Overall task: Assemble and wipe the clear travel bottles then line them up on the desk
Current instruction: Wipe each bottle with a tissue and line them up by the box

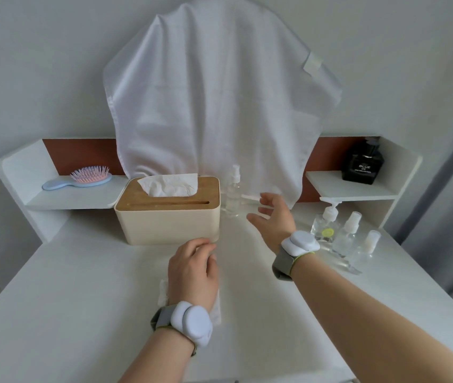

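Observation:
A clear spray bottle (233, 192) stands upright on the white desk (81, 286), just right of the tissue box. My right hand (273, 217) hovers beside it with spread fingers, holding nothing. A small white part (250, 197) lies between the hand and that bottle. My left hand (193, 269) rests palm down on a white tissue (215, 308) lying on the desk. At the right stand a clear pump bottle (326, 223) with a yellow sticker, a clear spray bottle (348, 230) and a small clear bottle (367, 244).
A wood-topped tissue box (167, 210) stands mid-desk. A white towel (214, 100) hangs over the wall behind. A blue hairbrush (79, 179) lies on the left shelf. A black perfume bottle (362, 163) stands on the right shelf (349, 186).

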